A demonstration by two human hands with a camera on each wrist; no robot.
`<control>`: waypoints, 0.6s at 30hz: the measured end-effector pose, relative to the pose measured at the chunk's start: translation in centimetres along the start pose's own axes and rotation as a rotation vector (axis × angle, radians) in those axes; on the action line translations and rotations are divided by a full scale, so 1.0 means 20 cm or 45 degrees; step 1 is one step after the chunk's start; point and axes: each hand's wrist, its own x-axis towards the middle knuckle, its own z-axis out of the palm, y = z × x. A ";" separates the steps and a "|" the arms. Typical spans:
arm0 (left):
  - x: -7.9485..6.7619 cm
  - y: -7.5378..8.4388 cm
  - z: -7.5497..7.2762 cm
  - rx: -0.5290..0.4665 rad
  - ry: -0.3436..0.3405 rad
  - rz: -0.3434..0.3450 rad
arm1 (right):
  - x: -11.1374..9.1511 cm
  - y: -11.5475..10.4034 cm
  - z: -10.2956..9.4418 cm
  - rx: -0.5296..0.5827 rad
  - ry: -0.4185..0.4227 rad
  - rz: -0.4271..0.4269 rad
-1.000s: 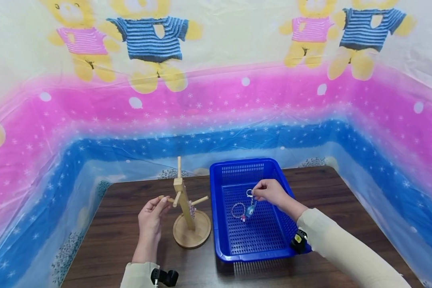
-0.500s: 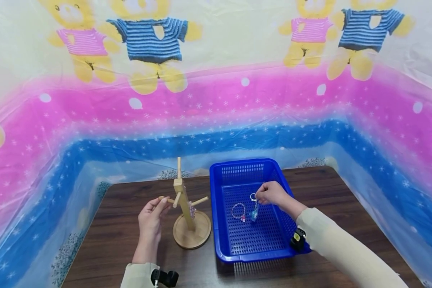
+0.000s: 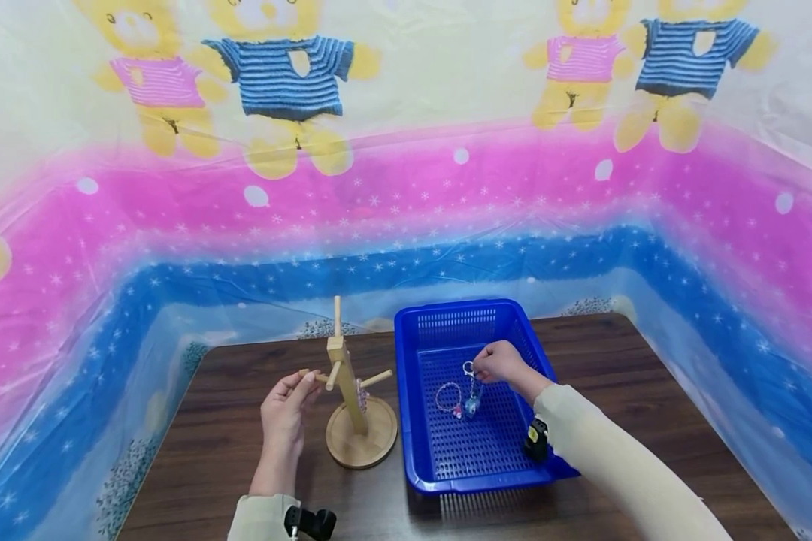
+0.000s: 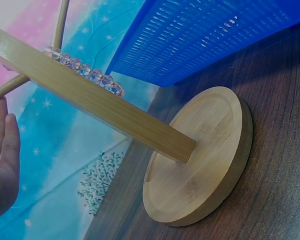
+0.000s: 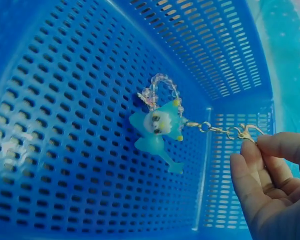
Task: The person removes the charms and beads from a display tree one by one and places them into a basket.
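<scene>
The fingers of the right hand (image 3: 504, 363), over the basket (image 3: 487, 482), pinch the metal clasp of a keychain (image 5: 160, 122), whose pale blue figure hangs inside that basket; whether it touches the floor there, I cannot tell. Left of the basket, the left hand (image 3: 286, 409) pinches the end of a peg (image 3: 319, 376) on a wooden stand (image 3: 349, 391).

The clasp is small and smooth, so a loose pinch could drop the keychain back into the basket. The dangling figure could snag on the beaded bracelet (image 5: 162, 78) just behind it in the right wrist view, or catch the basket's rim if lifted too low. A hard pull on the peg could tilt the stand.

The basket is blue plastic, pierced with rows of slots. The figure looks glossy and rounded, with yellow tips, on gold-coloured links. The stand is pale, fine-grained wood: a squared post on a round base. Clear pinkish beads (image 4: 96, 75) lie along the post's basket-facing side. The desk (image 3: 210, 421) beneath is dark, streaked wood-grain.
</scene>
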 end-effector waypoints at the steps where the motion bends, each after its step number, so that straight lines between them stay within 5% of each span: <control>1: 0.00 0.00 0.00 0.002 -0.004 0.004 | 0.01 0.00 0.01 0.014 0.013 0.011; 18: -0.01 0.01 0.00 -0.014 -0.025 -0.003 | 0.17 0.14 0.08 0.242 0.166 0.074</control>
